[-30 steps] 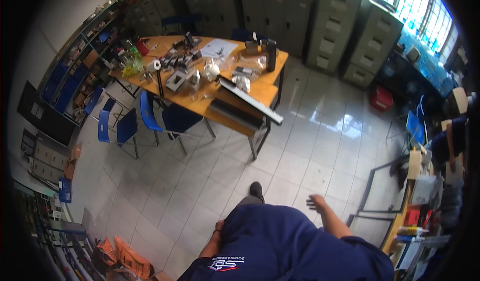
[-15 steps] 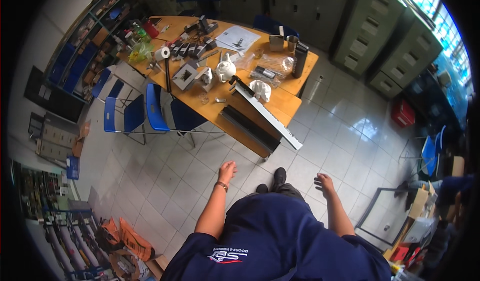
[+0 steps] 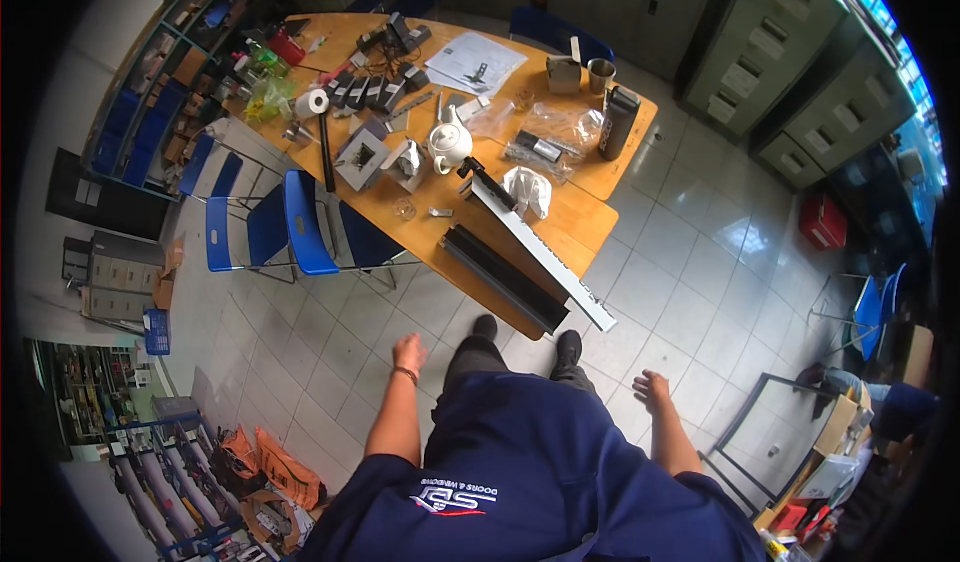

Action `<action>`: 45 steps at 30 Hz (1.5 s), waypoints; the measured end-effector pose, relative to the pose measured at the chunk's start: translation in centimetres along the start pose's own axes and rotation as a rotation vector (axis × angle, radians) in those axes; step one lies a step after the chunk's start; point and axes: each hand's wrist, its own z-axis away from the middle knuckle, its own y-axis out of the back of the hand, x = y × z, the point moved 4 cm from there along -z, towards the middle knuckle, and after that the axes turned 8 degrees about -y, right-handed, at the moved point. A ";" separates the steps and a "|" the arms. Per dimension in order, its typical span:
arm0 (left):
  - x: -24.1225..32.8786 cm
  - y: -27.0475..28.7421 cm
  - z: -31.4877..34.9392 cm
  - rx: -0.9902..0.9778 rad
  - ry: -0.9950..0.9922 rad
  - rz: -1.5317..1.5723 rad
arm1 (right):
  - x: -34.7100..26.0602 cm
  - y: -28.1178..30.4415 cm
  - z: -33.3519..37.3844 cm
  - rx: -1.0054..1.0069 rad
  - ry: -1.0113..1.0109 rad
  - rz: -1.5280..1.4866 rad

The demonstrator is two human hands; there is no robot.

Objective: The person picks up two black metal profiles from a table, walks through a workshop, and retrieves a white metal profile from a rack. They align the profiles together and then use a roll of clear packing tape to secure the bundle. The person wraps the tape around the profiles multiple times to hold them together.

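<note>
My left hand (image 3: 410, 352) hangs over the tiled floor, short of the table, its fingers loosely bent and apart with nothing in them. On the other side, my right hand (image 3: 652, 388) is also empty, fingers spread. Neither touches anything. Ahead stands a wooden table (image 3: 590, 224). Across its near corner lie a long white metal profile (image 3: 545, 250), its end jutting past the edge, and a black profile (image 3: 505, 278). Behind them are a white teapot (image 3: 450, 143), a crumpled white bag (image 3: 528, 192) and a dark bottle (image 3: 619, 122).
Blue folding chairs (image 3: 302, 224) stand along the table's left side. Filing cabinets (image 3: 765, 57) line the back right, near a red box (image 3: 822, 222). At right, a dark rectangular frame (image 3: 768, 432) lies by a partly visible person (image 3: 905, 412). Orange bags (image 3: 288, 470) sit lower left.
I have come closer to the table, with my feet now stepped apart. My left hand has swung left and lower, and my right hand has dropped slightly. The table items look unmoved.
</note>
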 end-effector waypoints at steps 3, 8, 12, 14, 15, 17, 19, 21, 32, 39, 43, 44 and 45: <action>6.2 1.9 -6.5 0.023 -0.052 -0.037 | 4.5 -1.8 1.5 0.051 -0.100 -0.020; 15.8 5.1 -20.6 0.097 -0.163 -0.104 | 10.9 -9.2 4.0 0.180 -0.132 -0.187; 24.2 7.1 -33.5 0.183 -0.405 -0.285 | 13.7 -21.5 6.7 0.151 -0.194 -0.328; 27.0 5.1 -36.3 0.259 -0.523 -0.354 | 13.0 -27.8 9.7 0.059 -0.166 -0.140; 29.1 3.7 -36.6 0.251 -0.517 -0.384 | 12.5 -30.4 11.2 0.001 -0.144 0.006; 32.5 6.1 -40.3 0.296 -0.550 -0.571 | 10.7 -34.5 13.9 0.023 -0.053 0.264; 35.3 6.4 -42.2 0.396 -0.583 -0.616 | 9.3 -36.1 15.4 0.063 -0.018 0.210; 37.4 6.2 -43.8 0.367 -0.547 -0.684 | 9.2 -36.3 17.2 0.101 -0.055 -0.145; 42.4 5.1 -46.3 0.270 -0.461 -0.753 | 9.9 -35.2 22.9 0.394 -0.076 -0.144; 41.1 7.2 -48.4 0.224 -0.544 -0.890 | 9.8 -40.1 22.3 0.255 -0.133 0.008; 37.5 9.1 -48.7 -0.012 -0.725 -0.752 | 8.5 -39.8 21.1 0.249 -0.067 -0.005; 36.5 8.6 -47.3 -0.079 -0.690 -0.771 | 8.0 -39.5 21.1 0.272 -0.043 -0.014; 35.7 8.6 -46.0 -0.103 -0.746 -0.667 | 7.7 -39.4 21.1 0.289 -0.022 -0.023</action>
